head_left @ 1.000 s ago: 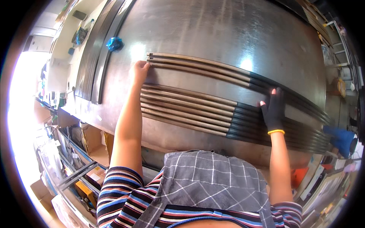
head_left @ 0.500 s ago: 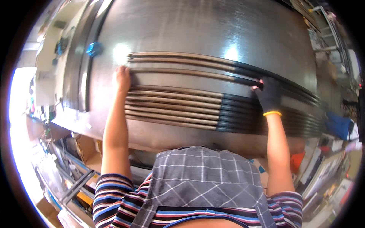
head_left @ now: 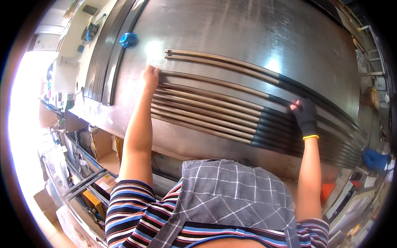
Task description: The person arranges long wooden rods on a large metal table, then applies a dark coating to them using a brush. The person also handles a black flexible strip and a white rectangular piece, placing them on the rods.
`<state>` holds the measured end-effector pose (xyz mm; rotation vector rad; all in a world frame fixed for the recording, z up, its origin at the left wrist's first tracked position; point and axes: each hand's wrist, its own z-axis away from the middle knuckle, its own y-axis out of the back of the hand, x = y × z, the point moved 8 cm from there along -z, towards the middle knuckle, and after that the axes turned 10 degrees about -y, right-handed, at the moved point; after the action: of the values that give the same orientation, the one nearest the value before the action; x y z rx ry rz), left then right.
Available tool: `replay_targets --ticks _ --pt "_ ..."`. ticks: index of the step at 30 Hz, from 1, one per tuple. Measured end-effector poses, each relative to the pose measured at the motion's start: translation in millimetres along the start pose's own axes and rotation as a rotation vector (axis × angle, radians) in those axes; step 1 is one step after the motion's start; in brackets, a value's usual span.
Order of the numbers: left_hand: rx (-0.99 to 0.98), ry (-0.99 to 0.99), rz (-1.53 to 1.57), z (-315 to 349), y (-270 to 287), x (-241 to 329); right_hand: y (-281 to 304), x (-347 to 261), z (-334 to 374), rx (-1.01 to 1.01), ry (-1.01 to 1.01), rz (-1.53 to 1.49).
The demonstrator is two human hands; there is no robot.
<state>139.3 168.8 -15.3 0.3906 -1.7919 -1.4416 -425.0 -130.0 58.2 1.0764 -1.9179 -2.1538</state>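
A long thin metal rod (head_left: 219,81), bronze on its left part and black on its right, lies across the steel table between my hands. My bare left hand (head_left: 149,77) has its fingers closed on the rod's left end. Further along, my right hand (head_left: 305,115), in a dark glove with a yellow cuff, grips the black part; its fingertips show bare. Just nearer to me lies a row of several similar rods (head_left: 206,113), side by side. Two more rods (head_left: 219,60) lie together beyond the held one.
Dark metal bars (head_left: 111,62) run along the table's left side, with a crumpled blue item (head_left: 128,39) beside them. Below the front edge, a cardboard box (head_left: 103,144) sits among shelving at the left. Blue cloth (head_left: 374,159) is at the far right end of the rods.
The held rod has come closer to the near row and away from the far pair, with both hands moving along. The whole view has also shifted and turned slightly.
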Motion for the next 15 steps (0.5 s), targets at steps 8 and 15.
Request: replay_targets --ticks 8,15 --pt "0.017 -0.043 0.050 -0.9 -3.5 -30.4 3.2 -12.0 -4.8 -0.009 0.015 -0.006" --pt "0.018 -0.049 0.003 -0.9 3.0 -38.6 -4.7 -9.6 9.6 0.024 -0.015 0.023"
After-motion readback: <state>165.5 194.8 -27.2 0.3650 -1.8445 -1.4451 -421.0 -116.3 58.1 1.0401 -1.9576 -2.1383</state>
